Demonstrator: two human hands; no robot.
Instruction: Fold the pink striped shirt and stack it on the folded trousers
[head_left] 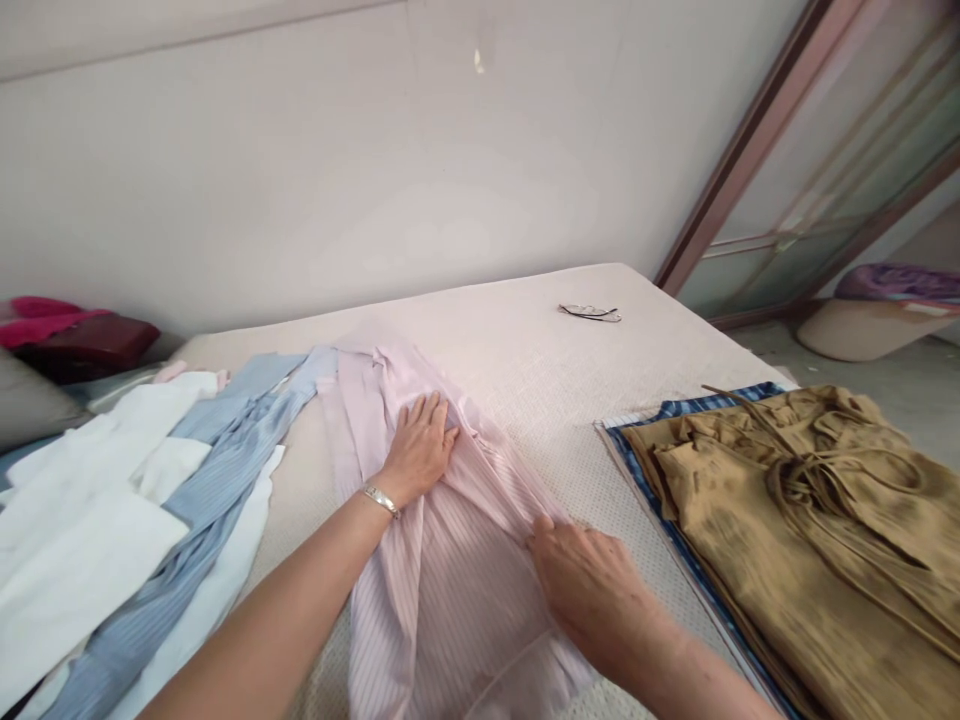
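- Pink striped cloth (465, 570): probably light, soft, easily creased; best held by its edge.
- Left hand (421, 448): spread flat on top.
- Right hand (583, 572): pinching the edge.

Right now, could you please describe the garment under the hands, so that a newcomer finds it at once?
On the pale cover, look between the blue clothes at left and the tan garment at right. The left hand lies on the striped garment; the right hand grips its edge. Its pale pink colour sets it apart.
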